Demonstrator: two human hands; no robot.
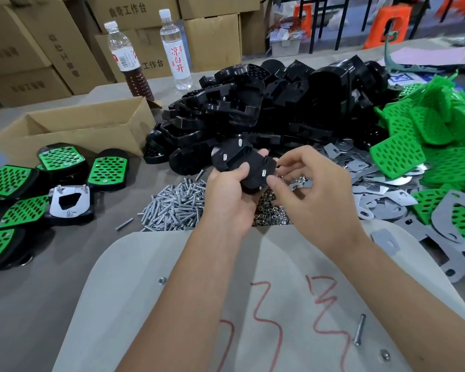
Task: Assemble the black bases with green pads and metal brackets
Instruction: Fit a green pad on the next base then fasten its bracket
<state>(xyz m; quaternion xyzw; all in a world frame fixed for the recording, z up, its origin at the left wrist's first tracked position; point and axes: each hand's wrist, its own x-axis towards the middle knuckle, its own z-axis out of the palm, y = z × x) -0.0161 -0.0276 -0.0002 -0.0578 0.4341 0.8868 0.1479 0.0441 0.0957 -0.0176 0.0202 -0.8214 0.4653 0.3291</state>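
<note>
At the left of the frame, finished bases with green pads point(106, 170) lie on the tabletop point(38, 291) beside a cardboard box point(75, 130). At centre, the left hand point(231, 194) grips a black base point(242, 163) underside up, three screw ends poking out. Just right, touching its edge, the right hand point(314, 189) pinches something small I cannot identify; metal brackets point(371, 189) lie nearest that hand, right of it.

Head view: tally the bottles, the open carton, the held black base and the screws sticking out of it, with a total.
Bottles: 2
Open carton: 1
Black base in the left hand: 1
Screws showing in it: 3
Total: 7
</note>
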